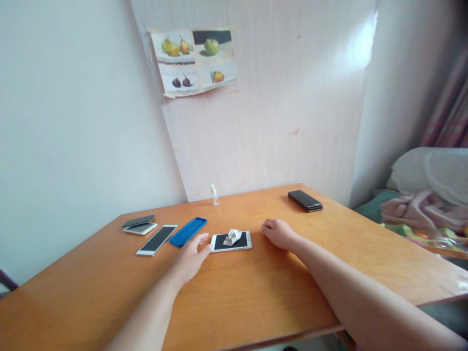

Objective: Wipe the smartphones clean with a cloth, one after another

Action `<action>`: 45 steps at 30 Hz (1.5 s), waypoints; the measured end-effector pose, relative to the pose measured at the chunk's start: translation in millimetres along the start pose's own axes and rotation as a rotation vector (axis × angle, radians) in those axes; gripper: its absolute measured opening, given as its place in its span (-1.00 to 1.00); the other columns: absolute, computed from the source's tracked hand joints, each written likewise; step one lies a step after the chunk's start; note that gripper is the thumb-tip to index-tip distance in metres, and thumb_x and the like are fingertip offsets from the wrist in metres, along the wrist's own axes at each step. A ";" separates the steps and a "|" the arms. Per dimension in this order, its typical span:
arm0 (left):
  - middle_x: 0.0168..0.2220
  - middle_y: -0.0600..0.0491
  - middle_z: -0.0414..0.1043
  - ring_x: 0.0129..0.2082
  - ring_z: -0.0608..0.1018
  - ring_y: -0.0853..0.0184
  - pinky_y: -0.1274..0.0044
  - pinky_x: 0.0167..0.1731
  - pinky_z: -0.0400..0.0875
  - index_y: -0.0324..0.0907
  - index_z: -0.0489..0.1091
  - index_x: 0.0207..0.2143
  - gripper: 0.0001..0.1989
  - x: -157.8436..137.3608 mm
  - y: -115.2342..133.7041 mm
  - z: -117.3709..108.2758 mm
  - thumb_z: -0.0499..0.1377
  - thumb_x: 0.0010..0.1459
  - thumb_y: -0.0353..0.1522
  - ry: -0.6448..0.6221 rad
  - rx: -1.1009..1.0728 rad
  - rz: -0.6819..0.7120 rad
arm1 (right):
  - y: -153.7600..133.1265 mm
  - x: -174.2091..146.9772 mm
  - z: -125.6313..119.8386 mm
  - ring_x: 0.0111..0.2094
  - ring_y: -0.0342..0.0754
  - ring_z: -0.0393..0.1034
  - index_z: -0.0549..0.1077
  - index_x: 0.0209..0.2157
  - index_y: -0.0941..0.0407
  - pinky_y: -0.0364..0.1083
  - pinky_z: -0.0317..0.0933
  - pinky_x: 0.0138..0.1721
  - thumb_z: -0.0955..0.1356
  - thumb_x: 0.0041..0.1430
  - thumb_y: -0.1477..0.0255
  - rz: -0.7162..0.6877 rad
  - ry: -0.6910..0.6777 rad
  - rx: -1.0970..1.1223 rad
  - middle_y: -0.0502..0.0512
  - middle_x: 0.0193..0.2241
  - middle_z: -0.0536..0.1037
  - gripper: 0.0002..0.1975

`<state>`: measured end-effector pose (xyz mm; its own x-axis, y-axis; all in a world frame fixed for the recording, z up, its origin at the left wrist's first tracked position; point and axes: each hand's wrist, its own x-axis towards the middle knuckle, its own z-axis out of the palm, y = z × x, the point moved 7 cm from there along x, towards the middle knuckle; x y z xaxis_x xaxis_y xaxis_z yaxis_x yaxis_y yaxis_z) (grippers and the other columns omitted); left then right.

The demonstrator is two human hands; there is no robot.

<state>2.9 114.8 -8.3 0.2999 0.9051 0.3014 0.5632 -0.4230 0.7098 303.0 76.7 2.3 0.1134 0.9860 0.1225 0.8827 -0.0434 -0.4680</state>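
Note:
In front of me a white smartphone (pixel 220 242) lies screen up on the table. A crumpled white wipe or tissue (pixel 233 237) rests on its dark screen. My left hand (pixel 192 256) is at the phone's left end, thumb and fingers apart, the thumb at or touching the phone's edge. To the right of the phone, apart from it, my right hand (pixel 278 233) rests on the table with its fingers curled in; nothing shows in it. Just beyond my left hand lies a blue phone case (pixel 188 231), its open side up.
Left of the case lies another white phone (pixel 157 240); farther left, a dark phone (pixel 139 221) leans on a white one (pixel 141 228). A small spray bottle (pixel 214 195) stands at the back of the wooden table (pixel 237 297). Stacked dark phones (pixel 305 200) lie back right.

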 end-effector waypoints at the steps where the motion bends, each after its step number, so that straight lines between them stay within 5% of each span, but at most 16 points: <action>1: 0.11 -0.15 0.43 0.10 0.48 0.12 0.29 0.14 0.31 -0.23 0.38 0.06 -0.50 0.0 -2.1 -2.0 0.18 0.14 -0.15 0.029 -0.007 -0.013 | 2.0 -0.7 1.7 -0.24 -0.08 0.44 0.54 -0.32 0.11 -0.18 0.11 -0.31 0.21 0.28 0.37 0.004 0.009 0.003 0.10 -0.28 0.61 -0.72; 14: 0.00 -0.14 0.50 0.02 0.52 0.12 0.25 0.10 0.34 -0.21 0.43 -0.11 -0.53 -6.5 -4.5 -18.7 0.19 0.08 -0.05 0.196 -0.019 -0.102 | -11.2 -1.4 18.7 -0.14 0.09 0.49 0.49 -0.18 0.06 -0.04 0.24 -0.25 0.08 0.33 0.34 0.065 0.061 -0.017 0.21 -0.16 0.60 -0.61; 35: 0.04 -0.09 0.49 0.08 0.49 0.11 0.24 0.13 0.33 -0.16 0.41 0.00 -0.43 -13.4 -5.0 -20.7 0.12 0.13 0.05 0.137 0.105 -0.186 | -18.9 3.1 13.4 -0.18 0.10 0.53 0.42 -0.16 0.07 -0.01 0.28 -0.25 0.08 0.33 0.37 0.069 -0.009 0.055 0.21 -0.23 0.63 -0.68; 45: 0.04 -0.05 0.48 0.11 0.46 0.07 0.25 0.13 0.33 -0.09 0.43 -0.06 -0.50 -7.7 4.9 -14.0 0.07 0.14 0.05 0.092 0.337 -0.101 | -17.9 6.2 16.6 -0.21 0.11 0.54 0.41 -0.16 0.06 0.00 0.29 -0.27 0.10 0.30 0.39 0.072 0.008 0.083 0.19 -0.29 0.63 -0.71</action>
<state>-7.4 106.3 1.7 0.1682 0.9366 0.3073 0.8129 -0.3082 0.4942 280.3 86.3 -3.1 0.1796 0.9793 0.0928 0.8311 -0.1006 -0.5469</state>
